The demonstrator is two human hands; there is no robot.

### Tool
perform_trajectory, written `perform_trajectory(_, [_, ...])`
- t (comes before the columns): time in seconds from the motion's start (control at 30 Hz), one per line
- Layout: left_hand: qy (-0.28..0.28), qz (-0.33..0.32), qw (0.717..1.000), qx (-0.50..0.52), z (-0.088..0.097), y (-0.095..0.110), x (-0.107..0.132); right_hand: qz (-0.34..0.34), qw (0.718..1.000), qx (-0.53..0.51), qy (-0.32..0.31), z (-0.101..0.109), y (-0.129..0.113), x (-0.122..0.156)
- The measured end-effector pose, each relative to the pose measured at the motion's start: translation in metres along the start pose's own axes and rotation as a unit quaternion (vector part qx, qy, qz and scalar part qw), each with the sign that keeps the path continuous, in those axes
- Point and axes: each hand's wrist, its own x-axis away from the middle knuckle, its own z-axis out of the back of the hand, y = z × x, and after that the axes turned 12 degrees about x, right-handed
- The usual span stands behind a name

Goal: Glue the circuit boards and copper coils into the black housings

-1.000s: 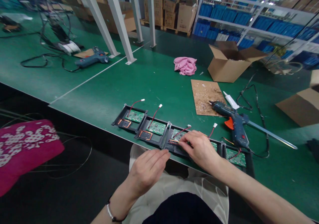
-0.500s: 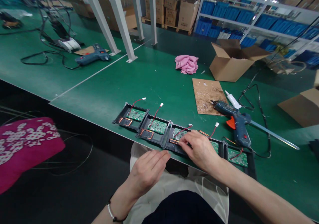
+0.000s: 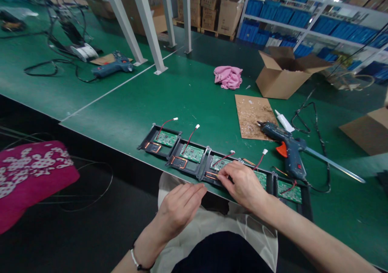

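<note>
Several black plastic housings (image 3: 191, 170) stand in a slanting row along the table's front edge, each with a green circuit board (image 3: 194, 154) inside. Red wires with white connectors (image 3: 197, 126) rise from the boards. Flat copper coils (image 3: 178, 162) lie in the two leftmost housings. My right hand (image 3: 242, 184) reaches into the third housing, thumb and forefinger pinched at the end of its copper coil (image 3: 211, 176); the fingers partly cover it. At the table edge just left of it, my left hand (image 3: 182, 208) is held with fingers stretched out, nothing visible in it.
Right of the row, a blue glue gun (image 3: 283, 143) with a clear glue stick lies by stained cardboard (image 3: 253, 115) and a white tube (image 3: 284, 121). Farther back are a pink cloth (image 3: 228, 77) and an open carton (image 3: 283, 77). Another glue gun (image 3: 112, 66) lies left of the metal posts.
My right hand's fingertips have shifted very slightly at the coil in the third housing, showing a little more of it. My left hand stays in place.
</note>
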Motion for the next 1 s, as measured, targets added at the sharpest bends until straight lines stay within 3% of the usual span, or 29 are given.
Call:
perform_trajectory(0.4, [-0.008,0.015,0.999,-0.036,-0.002,-0.001,-0.004,-0.002,0.997,0.071,0.003,-0.005,-0.007,-0.002])
perform_trajectory(0.63, [-0.117,0.026,0.986,-0.113,-0.006,-0.002,-0.014,-0.01,0.99,0.131,0.045,-0.009,-0.01,-0.002])
perform_trajectory(1.0, [-0.198,-0.037,0.96,-0.193,0.002,-0.002,-0.034,0.072,0.986,0.138,0.059,-0.009,-0.001,0.008])
